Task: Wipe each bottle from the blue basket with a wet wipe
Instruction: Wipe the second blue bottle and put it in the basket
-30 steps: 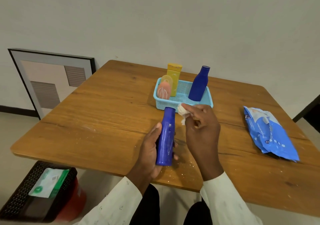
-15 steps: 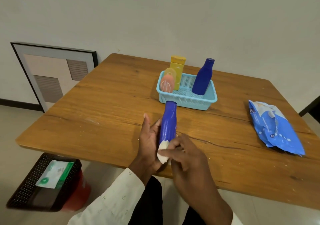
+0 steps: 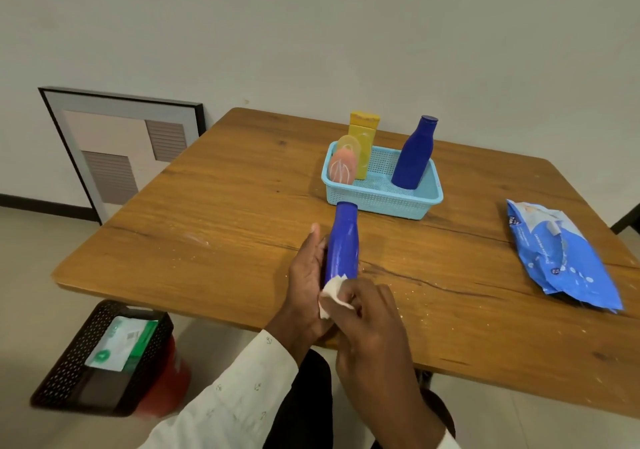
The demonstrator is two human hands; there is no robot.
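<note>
Left hand (image 3: 306, 275) gripping blue bottle (image 3: 341, 242) over table, 6 o'clock of blue basket (image 3: 381, 197). Right hand (image 3: 370, 313) pinching wet wipe (image 3: 332, 293), wiping base. Three bottles waiting in basket; progress apparently early.

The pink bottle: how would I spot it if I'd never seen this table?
Find the light blue basket on the wooden table. In its left end stands the pink bottle, rounded and the shortest, beside the yellow bottle.
</note>
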